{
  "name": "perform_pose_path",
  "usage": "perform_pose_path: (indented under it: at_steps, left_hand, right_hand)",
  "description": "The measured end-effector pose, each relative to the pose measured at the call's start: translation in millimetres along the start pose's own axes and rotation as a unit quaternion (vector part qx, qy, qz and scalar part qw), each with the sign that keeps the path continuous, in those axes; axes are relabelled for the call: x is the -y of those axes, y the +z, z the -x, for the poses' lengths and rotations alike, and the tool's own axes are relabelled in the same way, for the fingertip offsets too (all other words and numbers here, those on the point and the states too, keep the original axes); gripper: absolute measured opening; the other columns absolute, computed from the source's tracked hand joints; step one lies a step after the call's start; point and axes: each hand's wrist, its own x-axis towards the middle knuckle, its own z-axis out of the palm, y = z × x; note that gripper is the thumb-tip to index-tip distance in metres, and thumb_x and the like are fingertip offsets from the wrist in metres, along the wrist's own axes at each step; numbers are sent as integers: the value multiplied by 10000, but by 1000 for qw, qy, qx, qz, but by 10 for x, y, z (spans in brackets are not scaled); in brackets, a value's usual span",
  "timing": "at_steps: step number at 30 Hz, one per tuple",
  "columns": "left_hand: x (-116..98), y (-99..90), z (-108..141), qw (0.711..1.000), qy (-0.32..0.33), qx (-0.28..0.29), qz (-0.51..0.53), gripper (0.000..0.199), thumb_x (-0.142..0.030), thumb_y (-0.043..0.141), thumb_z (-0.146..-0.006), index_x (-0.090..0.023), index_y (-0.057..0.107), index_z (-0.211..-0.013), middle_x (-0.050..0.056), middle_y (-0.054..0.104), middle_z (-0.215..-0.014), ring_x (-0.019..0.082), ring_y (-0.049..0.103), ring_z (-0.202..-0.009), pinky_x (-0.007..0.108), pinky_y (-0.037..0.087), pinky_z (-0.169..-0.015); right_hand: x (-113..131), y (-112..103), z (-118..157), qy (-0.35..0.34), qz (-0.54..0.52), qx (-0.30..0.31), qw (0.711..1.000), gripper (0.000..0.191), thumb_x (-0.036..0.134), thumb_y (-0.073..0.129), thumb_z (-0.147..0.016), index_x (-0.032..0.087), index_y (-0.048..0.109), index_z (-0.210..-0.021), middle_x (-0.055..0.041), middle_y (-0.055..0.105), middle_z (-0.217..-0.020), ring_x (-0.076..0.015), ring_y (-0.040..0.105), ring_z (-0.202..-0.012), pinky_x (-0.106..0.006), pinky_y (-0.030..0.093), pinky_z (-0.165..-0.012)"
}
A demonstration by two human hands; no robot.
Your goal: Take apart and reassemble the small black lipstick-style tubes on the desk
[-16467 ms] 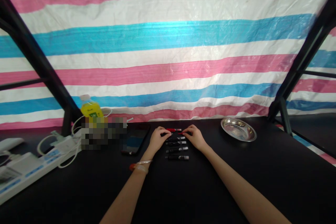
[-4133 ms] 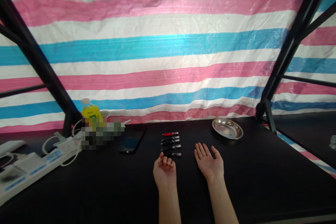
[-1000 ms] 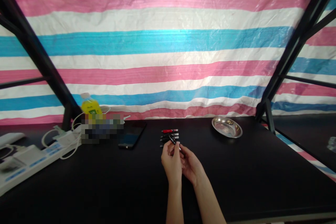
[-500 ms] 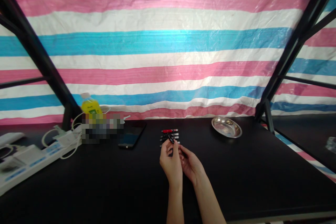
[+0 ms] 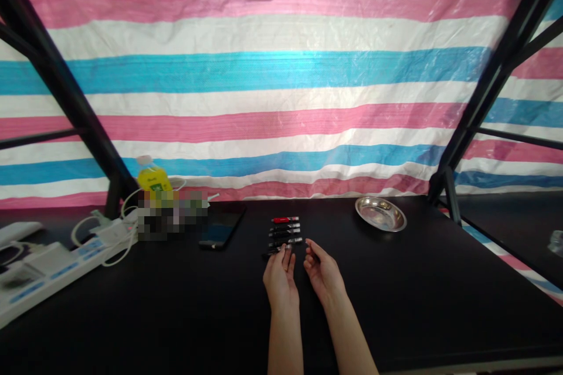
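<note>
My left hand (image 5: 281,281) is closed on a slim black stick (image 5: 268,255) with a silvery end, low over the table. Its fingers partly cover the stick, and its exact kind is too small to tell. Just beyond lie similar sticks in a stack of rows: a red stick (image 5: 281,220) farthest away, then several black sticks (image 5: 281,233), all with silvery ends toward the right. To the right of the left hand, my right hand (image 5: 324,274) is apart from it, fingers loosely curled and nothing visible in them.
A shallow metal dish (image 5: 380,214) stands at the back right. Left of the sticks lies a dark tablet or phone (image 5: 222,228). Farther left are a white power strip (image 5: 48,278) with cables and a yellow bottle (image 5: 153,179). Black frame posts (image 5: 479,94) flank the striped sheet.
My hands have moved apart. The left hand has lowered the black stick toward the near end of the row, and the right hand has come away to the right.
</note>
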Motion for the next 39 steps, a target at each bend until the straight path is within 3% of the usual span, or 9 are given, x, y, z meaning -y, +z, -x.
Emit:
perform_pose_path:
  at_steps: [13,18,21,23,26,29,32,39]
  left_hand:
    - [-8,42,59,1000,-9,-14,-22,128,-47,500,-777,-133,578,-724,57,645,-786,135,653,-726,249,503,-668]
    - [9,45,71,993,2,11,-116,77,-73,551,-745,-142,576,-766,39,631,-766,131,637,-662,240,477,-590]
    - [-2,42,85,969,36,27,-244,100,-114,597,-716,-141,586,-811,28,623,-714,132,613,-592,235,453,-538]
    - [-30,27,94,940,100,52,-322,116,-113,617,-684,-140,606,-796,22,623,-685,133,602,-581,239,457,-552]
    - [-86,-20,102,889,208,127,-388,125,-109,636,-643,-155,648,-758,24,646,-687,141,605,-593,246,473,-603]
    - [-128,-76,107,851,215,229,-421,160,-104,642,-635,-169,697,-771,54,690,-740,170,637,-648,259,493,-642]
    - [-161,-102,124,846,178,273,-422,188,-60,620,-639,-168,719,-757,77,715,-761,194,662,-684,269,510,-653]
    - [-325,-79,200,862,171,238,-414,144,-48,638,-635,-164,720,-658,68,717,-682,188,663,-626,269,514,-655]
  right_hand:
    - [4,-40,-26,-18,41,1,999,103,178,728,-644,132,681,-724,17,571,-548,-40,469,-423,-157,382,-401]
    - [22,-26,-3,-23,33,2,999,149,185,740,-606,114,686,-725,22,550,-528,-36,437,-422,-148,342,-380]
    - [52,-23,18,-34,48,21,998,175,205,750,-581,117,687,-719,40,514,-509,-29,389,-404,-149,296,-355]
    - [76,-24,32,-46,71,35,996,192,234,757,-570,123,683,-709,49,494,-507,-25,368,-397,-151,267,-348]
    - [110,-22,55,-66,121,59,989,243,289,766,-550,123,679,-706,63,463,-495,-17,327,-383,-154,202,-341]
    - [123,-8,89,-71,186,104,974,322,352,767,-540,110,684,-736,75,433,-463,-10,276,-374,-157,156,-350]
    - [111,14,129,-63,250,130,957,378,409,748,-557,99,688,-766,84,408,-424,-14,270,-370,-165,160,-364]
    - [42,31,141,-92,343,149,923,345,423,703,-617,98,704,-732,84,386,-394,-29,255,-359,-192,162,-367]
